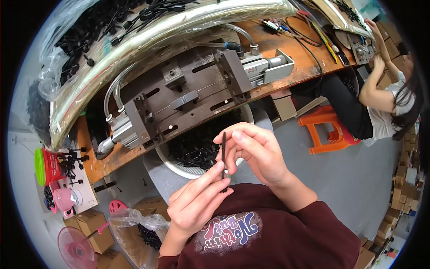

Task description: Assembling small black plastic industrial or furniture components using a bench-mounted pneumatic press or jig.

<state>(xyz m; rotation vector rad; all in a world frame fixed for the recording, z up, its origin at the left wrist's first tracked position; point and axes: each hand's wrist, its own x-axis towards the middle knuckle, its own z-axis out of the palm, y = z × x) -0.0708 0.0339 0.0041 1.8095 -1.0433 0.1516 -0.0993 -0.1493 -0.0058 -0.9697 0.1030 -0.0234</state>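
A thin black stick-like part point(224, 150) stands nearly upright between my two hands, in front of my chest. Its lower end is pinched between the fingers of my left hand point(190, 204). My right hand point(260, 152) has its curled fingers around the upper half, the thumb and fingertips close to the top. Just beyond my hands, a round white basket point(168, 163) holds a pile of black plastic parts point(192, 150). Behind it, a dark metal fixture point(179, 105) with a pneumatic cylinder at each end is mounted on the wooden bench.
A large plastic-lined heap of black parts point(112, 27) fills the back left of the wooden bench point(309, 62). Cables lie at the back right. Another person point(380, 96) sits on an orange stool point(324, 130). A pink fan point(77, 249) and cardboard boxes point(96, 228) stand lower left.
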